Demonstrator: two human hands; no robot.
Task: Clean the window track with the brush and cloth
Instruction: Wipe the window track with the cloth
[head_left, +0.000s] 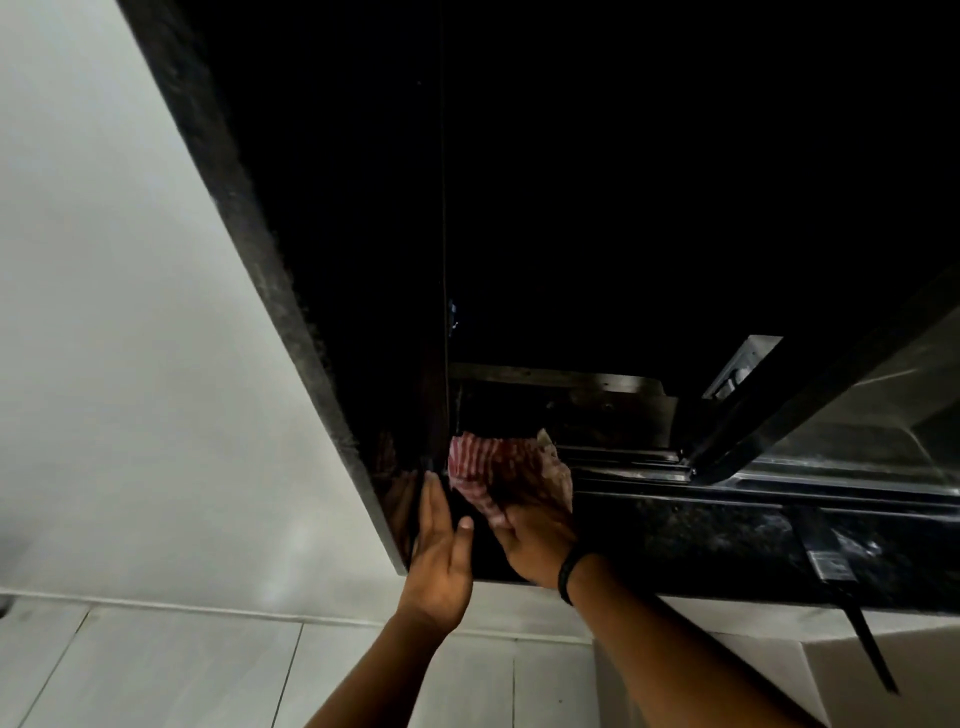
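A red-and-white striped cloth (480, 470) is bunched at the left end of the window track (631, 464), close to the dark frame corner. My right hand (535, 540) grips the cloth from below, a black band on its wrist. My left hand (441, 551) is flat with fingers straight, resting against the dark sill beside the left frame, just left of the cloth. A long dark tool that may be the brush (836, 566) lies on the sill at the right, its handle hanging over the front edge.
The dark granite sill (717, 540) runs to the right. The sliding window sash (779, 421) stands open at the right over the track. A white wall (130, 364) is on the left, and pale floor tiles (208, 670) lie below.
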